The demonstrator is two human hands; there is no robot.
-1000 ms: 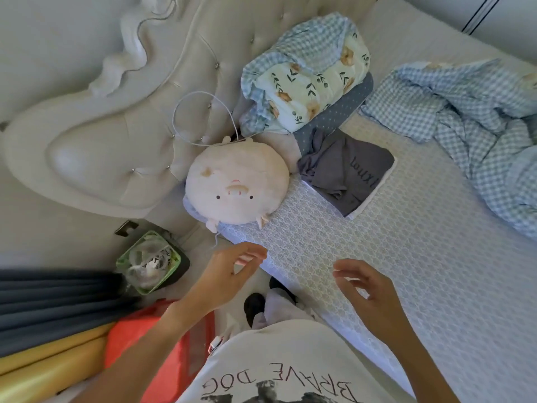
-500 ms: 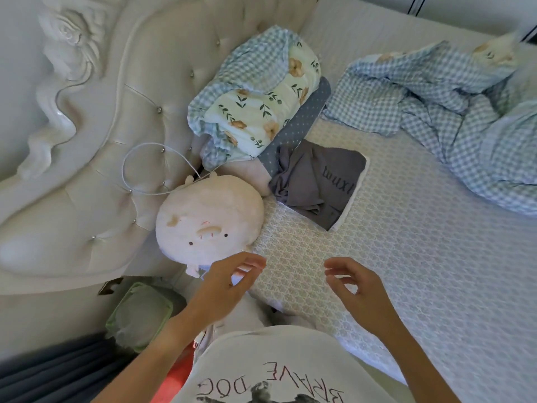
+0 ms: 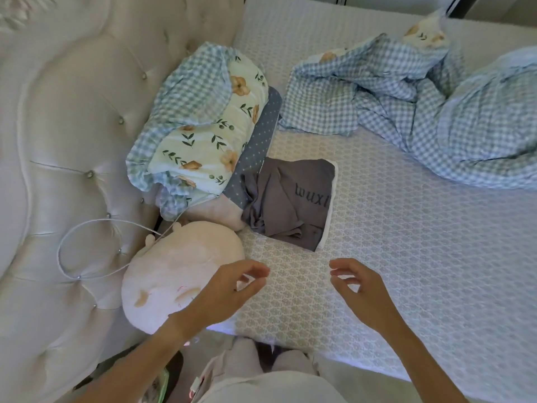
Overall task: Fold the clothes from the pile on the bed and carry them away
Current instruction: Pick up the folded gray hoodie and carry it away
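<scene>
**Fingers loose, nothing held, grey garment just ahead**

Head view: my fingers are loosely curled on both sides and grip nothing. The left hand (image 3: 223,295) hovers at lower centre, over the edge of the pink plush pig (image 3: 174,274); the right hand (image 3: 363,292) hangs beside it over the patterned mattress (image 3: 406,242). The folded grey garment (image 3: 293,202) with lettering lies on a white piece at mid-frame, just above both hands, touching the stacked pillows (image 3: 203,123) against the headboard (image 3: 72,141).

I judge the step is picking up that stack. To do it well, I would slide both hands under the white bottom layer from opposite sides, so the folds stay flat, and lift level.

The checked blanket (image 3: 436,112) at upper right is cut off by the frame; whether clothes lie in it I cannot tell. The lettering is partly hidden. The floor at the bottom edge is blurred.
</scene>
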